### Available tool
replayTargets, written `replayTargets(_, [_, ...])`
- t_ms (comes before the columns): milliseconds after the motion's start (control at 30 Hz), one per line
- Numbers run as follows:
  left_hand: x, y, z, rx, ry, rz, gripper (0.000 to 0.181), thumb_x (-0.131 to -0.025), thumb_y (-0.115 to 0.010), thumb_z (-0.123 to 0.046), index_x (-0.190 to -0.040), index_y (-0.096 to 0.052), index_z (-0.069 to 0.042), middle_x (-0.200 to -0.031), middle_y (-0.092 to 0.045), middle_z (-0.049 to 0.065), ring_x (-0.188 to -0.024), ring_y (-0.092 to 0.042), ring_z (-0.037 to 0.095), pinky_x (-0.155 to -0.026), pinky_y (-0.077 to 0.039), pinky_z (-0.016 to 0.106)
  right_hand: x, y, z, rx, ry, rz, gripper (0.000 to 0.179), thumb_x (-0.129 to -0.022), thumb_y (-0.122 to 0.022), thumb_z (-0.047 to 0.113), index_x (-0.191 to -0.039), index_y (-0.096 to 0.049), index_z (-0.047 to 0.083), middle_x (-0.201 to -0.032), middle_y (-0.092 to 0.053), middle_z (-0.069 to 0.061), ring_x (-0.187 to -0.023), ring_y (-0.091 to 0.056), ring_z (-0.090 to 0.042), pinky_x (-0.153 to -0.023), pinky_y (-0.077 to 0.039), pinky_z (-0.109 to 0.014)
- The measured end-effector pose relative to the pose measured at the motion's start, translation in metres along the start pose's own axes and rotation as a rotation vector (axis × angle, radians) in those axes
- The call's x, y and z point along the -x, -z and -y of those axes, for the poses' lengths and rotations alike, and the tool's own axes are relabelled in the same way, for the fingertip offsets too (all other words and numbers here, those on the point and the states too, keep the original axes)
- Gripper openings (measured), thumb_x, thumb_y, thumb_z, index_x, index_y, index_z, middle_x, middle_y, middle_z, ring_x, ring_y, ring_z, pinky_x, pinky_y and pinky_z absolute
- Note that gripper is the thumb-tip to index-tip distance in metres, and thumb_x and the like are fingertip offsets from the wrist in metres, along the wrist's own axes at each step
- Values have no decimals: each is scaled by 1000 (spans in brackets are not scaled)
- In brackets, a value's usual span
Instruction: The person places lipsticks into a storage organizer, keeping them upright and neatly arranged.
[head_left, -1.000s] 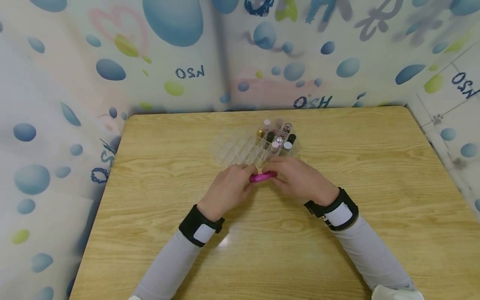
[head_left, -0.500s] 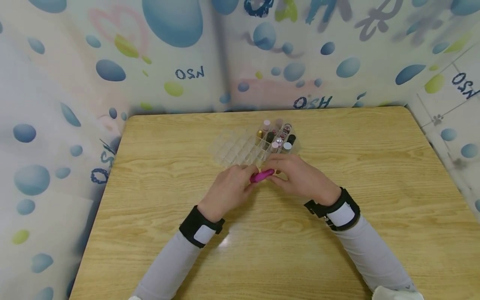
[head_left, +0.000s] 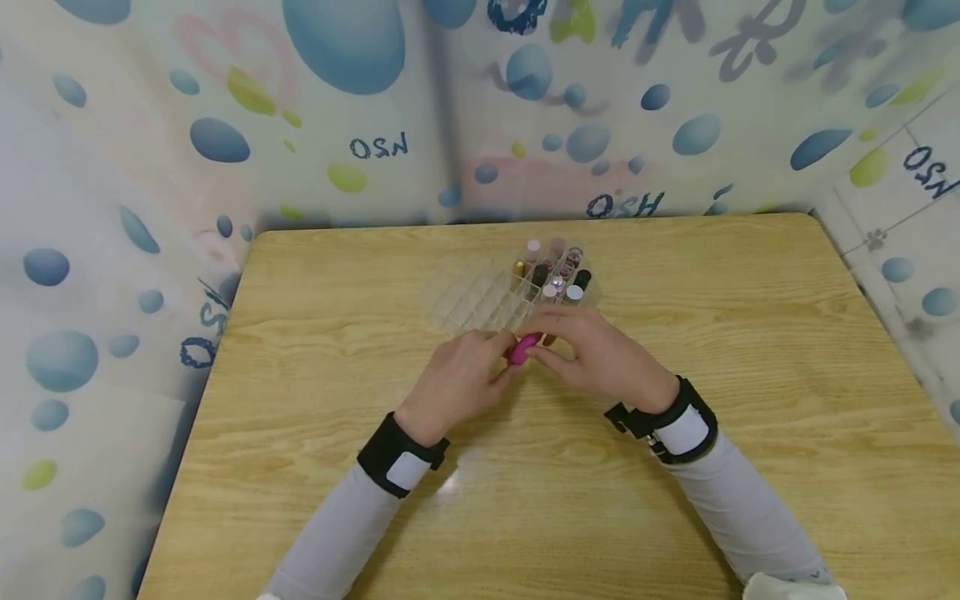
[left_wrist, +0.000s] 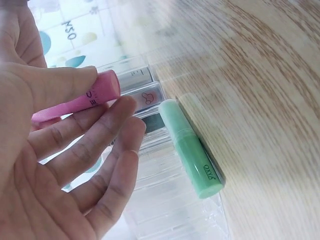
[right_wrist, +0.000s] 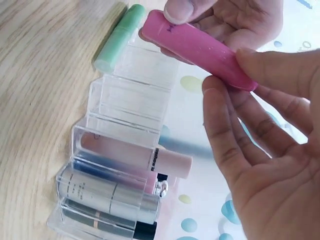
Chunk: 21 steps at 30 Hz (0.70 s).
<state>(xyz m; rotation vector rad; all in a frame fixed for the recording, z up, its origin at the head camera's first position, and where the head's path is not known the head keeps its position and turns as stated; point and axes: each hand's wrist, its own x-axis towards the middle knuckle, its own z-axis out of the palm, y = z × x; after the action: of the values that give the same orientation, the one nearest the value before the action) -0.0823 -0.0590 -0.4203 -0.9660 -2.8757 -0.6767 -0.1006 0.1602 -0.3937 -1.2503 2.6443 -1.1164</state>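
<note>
Both hands hold one slim pink lipstick tube (head_left: 523,350) just in front of a clear compartmented organizer (head_left: 472,300). My left hand (head_left: 461,375) pinches one end between thumb and fingers, its other fingers loosely bent in the left wrist view. The opposite end of the tube is pinched by my right hand (head_left: 600,354), as the right wrist view shows. Dark lettering on the pink tube (left_wrist: 102,90) is partly covered by the left thumb. A green tube (left_wrist: 192,155) marked OXYA lies by the organizer's near edge; in the head view the hands hide it.
Several lipsticks and cosmetic tubes stand in the organizer's right part, among them a pale pink tube (right_wrist: 132,152) and a silver one (right_wrist: 107,195). Its left compartments (head_left: 465,312) look transparent. A wood-grain table (head_left: 337,333) lies beneath, with a patterned curtain (head_left: 420,183) behind.
The pink tube has turned from nearly level to a steeper slant, its right end rising and coming leftward. My right fingers have shifted slightly up and left; the left hand has barely moved.
</note>
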Motion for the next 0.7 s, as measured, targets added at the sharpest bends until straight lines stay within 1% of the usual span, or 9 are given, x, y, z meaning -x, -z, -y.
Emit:
replayTargets(100, [1,0,0,-1,-3,-1,14,-95,-72,-23,-99,-67,-11,-77,-63,-4,-63,-52,9,-52,-45,23,-1,-1,1,-1,11,-24,21,-96,-71,14,-117,-75,13,-112,-74,1,-96,-67,-7,-82,-59,-31])
replayTargets(267, [0,1,1,4,-17,-11,14,-95,-71,-24,-100,-69,-11,-81,-67,-3,-65,-53,8,-54,-45,23,-1,-1,1,3,14,-68,16,-94,-74,13,-110,-74,13,-108,-72,5,-94,-65,-7,-80,-59,-30])
replayTargets(367, [-1,2,2,12,-15,-7,14,-96,-70,-24,-102,-70,-11,-84,-70,-1,-66,-56,9,-55,-47,25,0,0,0,-7,19,-83,15,-94,-74,12,-108,-74,14,-107,-71,7,-94,-65,-7,-80,-59,-31])
replayTargets(467, [-1,4,4,26,-10,0,19,-96,-71,-23,-107,-73,-8,-93,-74,4,-74,-63,12,-62,-52,27,1,1,0,-10,24,-102,15,-93,-74,12,-108,-74,14,-106,-71,7,-93,-65,-7,-78,-60,-34])
replayTargets(533, [0,6,5,34,-3,-4,23,-96,-71,-22,-112,-73,-6,-102,-75,7,-83,-68,15,-69,-57,30,2,2,-1,-12,30,-115,15,-93,-74,11,-108,-74,13,-106,-72,7,-92,-65,-7,-78,-60,-34])
replayTargets(633, [1,9,9,52,13,-34,26,-96,-71,-20,-117,-73,-5,-110,-75,9,-93,-71,20,-75,-59,33,2,4,-1,-10,35,-128,15,-94,-74,11,-108,-75,14,-106,-72,6,-92,-66,-8,-77,-60,-33])
replayTargets(700, [2,11,12,49,21,-68,26,-96,-71,-19,-118,-74,-5,-111,-74,8,-94,-71,21,-76,-60,35,2,6,0,-12,35,-132,16,-93,-74,10,-109,-75,15,-106,-72,6,-91,-66,-7,-77,-59,-31])
